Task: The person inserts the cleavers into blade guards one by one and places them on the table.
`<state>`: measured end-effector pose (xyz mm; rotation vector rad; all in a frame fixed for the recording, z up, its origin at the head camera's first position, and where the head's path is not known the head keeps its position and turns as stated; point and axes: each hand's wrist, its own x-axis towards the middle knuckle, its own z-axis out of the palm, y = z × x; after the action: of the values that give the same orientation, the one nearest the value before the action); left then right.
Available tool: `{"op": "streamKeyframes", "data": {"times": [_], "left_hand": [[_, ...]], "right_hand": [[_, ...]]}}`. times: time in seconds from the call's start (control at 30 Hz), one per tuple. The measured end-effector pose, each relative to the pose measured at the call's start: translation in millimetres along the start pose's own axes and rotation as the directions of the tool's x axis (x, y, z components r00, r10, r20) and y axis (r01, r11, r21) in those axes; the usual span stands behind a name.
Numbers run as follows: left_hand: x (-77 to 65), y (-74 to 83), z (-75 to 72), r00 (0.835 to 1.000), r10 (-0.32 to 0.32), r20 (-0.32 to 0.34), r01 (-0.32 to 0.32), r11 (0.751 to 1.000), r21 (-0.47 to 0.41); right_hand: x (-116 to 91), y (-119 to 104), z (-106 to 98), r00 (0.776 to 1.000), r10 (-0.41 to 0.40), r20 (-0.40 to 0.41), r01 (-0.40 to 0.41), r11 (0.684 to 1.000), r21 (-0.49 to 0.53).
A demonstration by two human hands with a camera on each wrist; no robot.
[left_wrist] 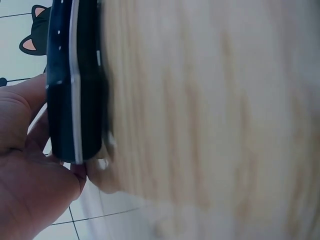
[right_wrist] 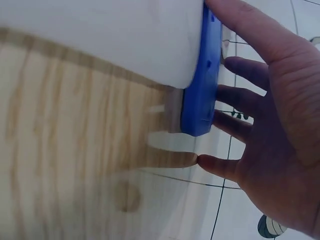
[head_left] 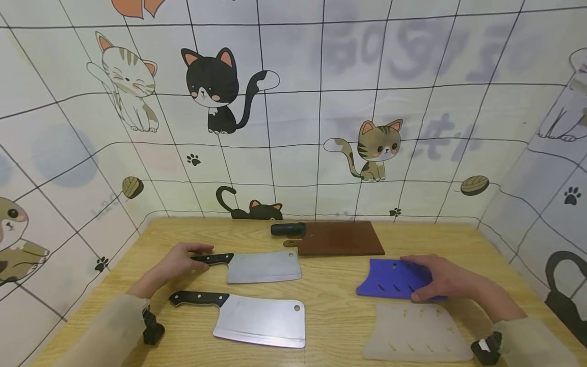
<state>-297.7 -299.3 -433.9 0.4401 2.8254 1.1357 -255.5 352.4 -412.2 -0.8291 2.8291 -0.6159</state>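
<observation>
R hand (head_left: 447, 278) spread wide at blue sheath (head_left: 394, 278), R-wrist view showing fingers (right_wrist: 241, 98) head view mostly hides

Open lane beside cleavers (head_left: 263, 321), brown board (head_left: 341, 238) beyond

**Left hand (head_left: 181, 265) and right hand (head_left: 442, 275) stretched forward, well apart**

In the left grip, the fingers (head_left: 200, 247) bend softly above the thumb (head_left: 201, 266), a gap between them. Just behind that grip is the left wrist (head_left: 143, 289), then the left sleeve (head_left: 110, 329), slanting outward.

In the right grip, the thumb stands wide of the spread fingers, the little finger (right_wrist: 220, 167) lowest in the wrist view. The right wrist (head_left: 504, 308) and right sleeve (head_left: 534, 339) trail behind and outward.
</observation>
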Motion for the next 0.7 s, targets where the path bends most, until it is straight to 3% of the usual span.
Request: {"op": "streamKeyframes", "data": {"times": [0.13, 0.37, 0.53, 0.7], "left_hand": [[0.6, 1.3, 0.2, 1.000, -0.004, -0.012, 0.004, 1.000, 0.012], [2.2, 2.5, 0.6, 1.000, 0.020, -0.002, -0.020, 0.999, 0.043], [1.4, 1.5, -6.6, 1.000, -0.001, 0.030, 0.000, 0.999, 0.052], [-1.7, -2.4, -13.5, 0.998, -0.001, 0.064, 0.000, 1.000, 0.005]], "right_hand": [[5, -1, 0, 0.999, -0.031, 0.014, 0.031, 0.999, -0.007], [3, -2, -1, 0.998, 0.023, 0.055, -0.024, 1.000, 0.007], [0, 0, 1, 1.000, 0.017, -0.008, -0.017, 1.000, -0.009], [-2, 1, 5, 0.998, 0.013, -0.058, -0.013, 1.000, -0.010]]}}
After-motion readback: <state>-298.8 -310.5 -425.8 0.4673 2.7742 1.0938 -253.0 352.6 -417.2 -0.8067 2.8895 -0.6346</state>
